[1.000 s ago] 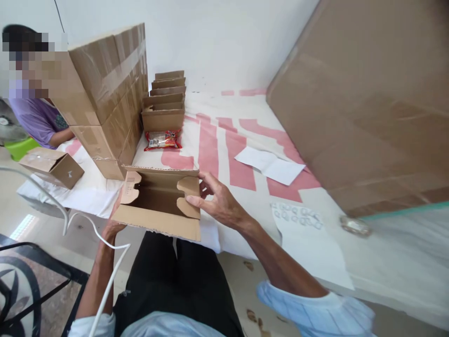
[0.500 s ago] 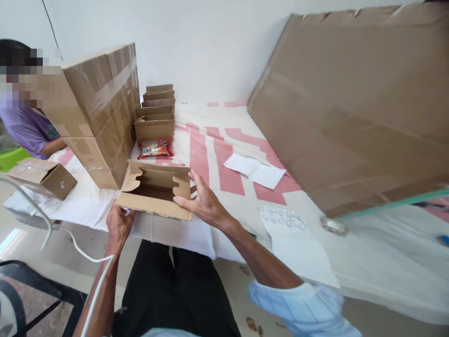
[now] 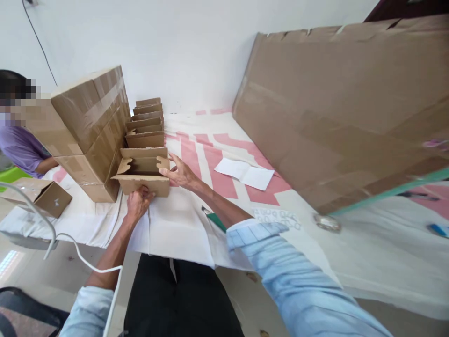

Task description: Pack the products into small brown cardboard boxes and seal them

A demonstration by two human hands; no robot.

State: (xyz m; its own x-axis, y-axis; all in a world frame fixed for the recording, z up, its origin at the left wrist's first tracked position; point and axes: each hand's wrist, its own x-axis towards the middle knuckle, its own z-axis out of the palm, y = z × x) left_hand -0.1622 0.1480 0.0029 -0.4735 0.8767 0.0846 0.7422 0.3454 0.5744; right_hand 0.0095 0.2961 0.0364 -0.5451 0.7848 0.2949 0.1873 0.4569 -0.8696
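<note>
"Where is the open brown cardboard box with notched end flaps [image 3: 160, 188]?"

"On the surface draped in white-and-pink cloth [image 3: 180, 220], mouth upward, just in front of a row of open brown cardboard boxes [image 3: 147, 140]."

"And the bare right hand [image 3: 182, 174]?"

"At the box's right end, pinching it: the thumb lies over the flap, the other fingers are around the outside."

"The bare left hand [image 3: 138, 203]?"

"Its fingers are bunched against the front wall, below the rim. I can't tell whether they grip anything."

"What stands to the left?"

"A tall stack of taped brown cardboard boxes [image 3: 96, 114], near the open one."

"And to the right?"

"A creased sheet of white paper [image 3: 258, 177], lying flat on the cloth, well apart from both hands."
</note>
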